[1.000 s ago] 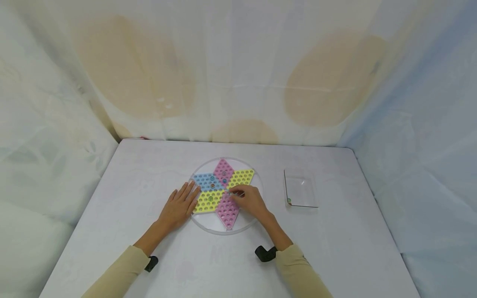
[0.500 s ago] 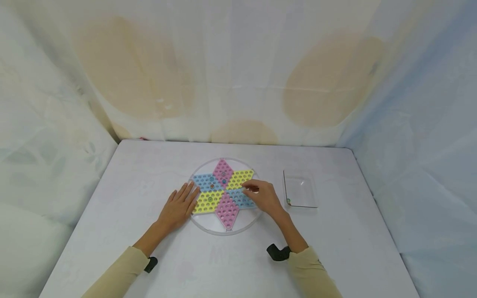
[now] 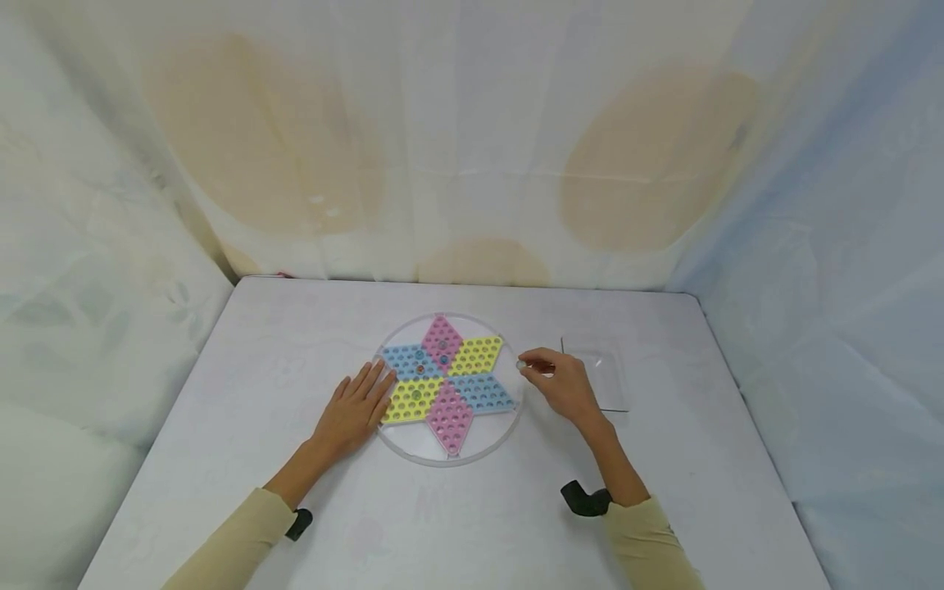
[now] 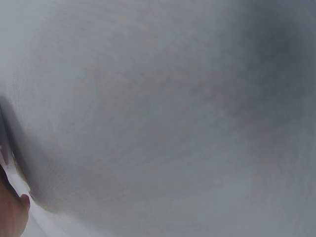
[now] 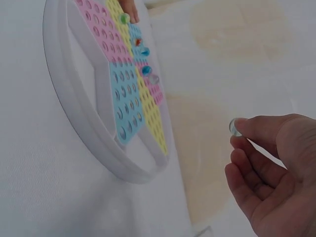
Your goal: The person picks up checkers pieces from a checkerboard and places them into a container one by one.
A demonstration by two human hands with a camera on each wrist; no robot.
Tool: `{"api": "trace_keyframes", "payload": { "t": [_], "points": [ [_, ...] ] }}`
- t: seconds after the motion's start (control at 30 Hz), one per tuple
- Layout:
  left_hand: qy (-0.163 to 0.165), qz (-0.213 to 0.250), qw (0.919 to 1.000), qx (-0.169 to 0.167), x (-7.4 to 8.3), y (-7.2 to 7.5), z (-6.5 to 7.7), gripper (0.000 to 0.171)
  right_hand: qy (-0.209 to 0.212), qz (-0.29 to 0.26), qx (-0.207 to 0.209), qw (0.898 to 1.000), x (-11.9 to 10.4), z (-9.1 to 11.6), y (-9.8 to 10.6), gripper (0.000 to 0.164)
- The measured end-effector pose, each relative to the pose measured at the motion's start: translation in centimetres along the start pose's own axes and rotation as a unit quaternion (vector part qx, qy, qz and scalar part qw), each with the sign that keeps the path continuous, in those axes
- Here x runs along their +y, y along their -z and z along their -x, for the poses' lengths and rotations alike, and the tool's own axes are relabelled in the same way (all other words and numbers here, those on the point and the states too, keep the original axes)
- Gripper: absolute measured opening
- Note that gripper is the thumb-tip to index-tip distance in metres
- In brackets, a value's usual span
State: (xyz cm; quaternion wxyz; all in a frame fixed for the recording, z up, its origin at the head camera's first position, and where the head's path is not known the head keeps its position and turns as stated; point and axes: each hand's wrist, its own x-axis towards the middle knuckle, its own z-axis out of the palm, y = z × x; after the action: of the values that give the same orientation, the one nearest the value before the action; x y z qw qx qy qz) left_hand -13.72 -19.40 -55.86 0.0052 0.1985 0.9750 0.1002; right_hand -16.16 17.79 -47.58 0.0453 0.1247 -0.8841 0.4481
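A round Chinese checkers board (image 3: pixel 487 430) with a pink, yellow and blue star of holes lies on the table. My left hand (image 3: pixel 354 412) rests with fingers extended on its left edge. Just off the board's right edge, my right hand (image 3: pixel 566 389) pinches a clear marble (image 5: pixel 233 127) between thumb and index finger, raised above the tabletop. Several marbles sit in the holes on the far and left side, among them a green marble (image 5: pixel 124 18), a blue marble (image 5: pixel 146 70) and a clear marble (image 5: pixel 154 79).
A clear square box (image 3: pixel 610 377) stands right of the board, its near left part hidden behind my right hand. White cloth covers the table (image 3: pixel 442 524). Curtains (image 3: pixel 472 164) hang behind and at both sides.
My right hand has moved right from the board's centre, past its right edge, with a marble in its fingertips. It now overlaps the box in the head view. My left hand has stayed put.
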Motion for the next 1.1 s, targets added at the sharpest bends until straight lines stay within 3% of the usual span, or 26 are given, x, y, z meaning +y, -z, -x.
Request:
{"api": "trace_keyframes", "payload": {
  "t": [0.5,0.7,1.1],
  "points": [
    [0.0,0.003,1.0,-0.001,-0.1,0.1,0.1,0.06,-0.021,0.018,0.02,0.999,2.7,0.9,4.0,0.019],
    [-0.006,0.007,0.9999,0.013,0.0,0.2,0.1,0.058,-0.059,0.031,0.018,0.998,4.2,1.2,5.0,0.021],
    [-0.005,0.007,0.9999,0.011,0.1,0.2,0.1,0.057,-0.085,0.066,-0.021,0.994,6.2,1.5,5.7,0.02]
  ]
}}
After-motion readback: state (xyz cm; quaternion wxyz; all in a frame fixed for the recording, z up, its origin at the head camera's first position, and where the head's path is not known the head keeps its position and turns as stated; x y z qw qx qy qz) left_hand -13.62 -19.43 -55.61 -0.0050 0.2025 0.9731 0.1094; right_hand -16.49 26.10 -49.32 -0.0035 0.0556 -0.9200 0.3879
